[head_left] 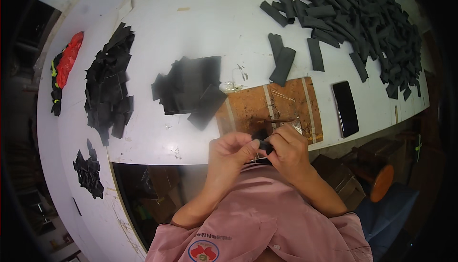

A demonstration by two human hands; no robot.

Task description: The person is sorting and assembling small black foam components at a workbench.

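The left hand (229, 153) and right hand (290, 150) meet at the table's near edge, thumbs and fingertips closed on a small black piece of soft-looking sheet material (265, 146). Pinching it from both sides probably lets one hand steady it while the other works; fingers hide its exact shape. It is held in front of the body, by the near edge of a worn brown board with pale strips (248, 105), which perhaps protects the white tabletop (157, 23).

Just left of the board lies a loose stack of flat black rectangular pieces (191, 83), seemingly within easy left-hand reach. Farther left are a long pile of black flat pieces (109, 85) and, nearer, a small black heap (89, 176). Dark grey rolled tubes (362, 28) crowd the far right, apparently kept apart from the flat pieces. A black rectangular phone (345, 109) lies right of the board, clear of the hands.
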